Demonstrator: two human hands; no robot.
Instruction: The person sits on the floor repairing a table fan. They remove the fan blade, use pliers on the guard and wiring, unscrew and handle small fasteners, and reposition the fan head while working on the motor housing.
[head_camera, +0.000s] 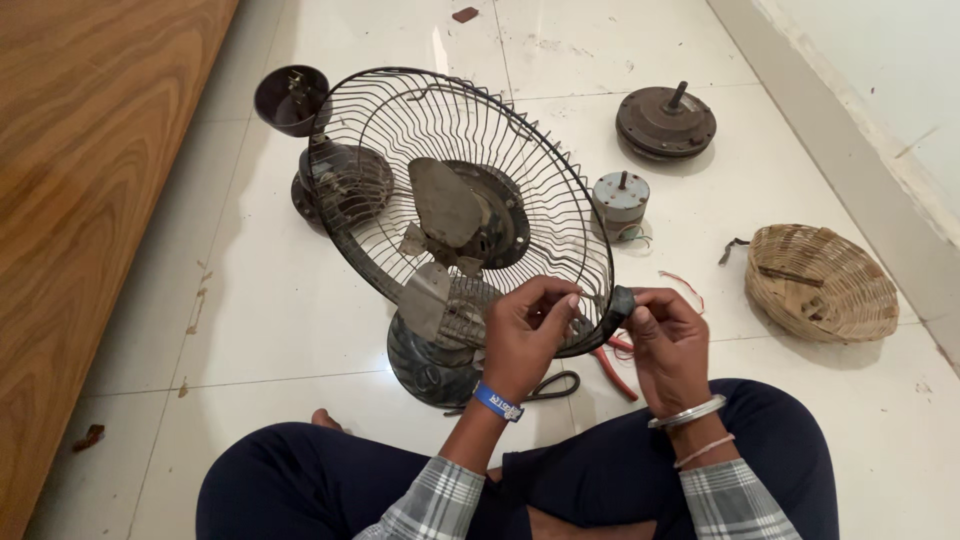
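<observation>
Both hands are pinching the near rim of the fan guard (460, 190): left hand (527, 335) on wire, right hand (665, 340) on a dark clip (620, 302). Guard is sitting on the fan, blades inside; pliers (612, 365) are lying unused on the floor.

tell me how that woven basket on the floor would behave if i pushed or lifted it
The woven basket looks light for its size, being thin wicker, so it would probably slide easily on the glossy tile floor. Its shallow, rounded bowl shape might rock when nudged. The weave would likely flex a little rather than stay rigid.
</observation>
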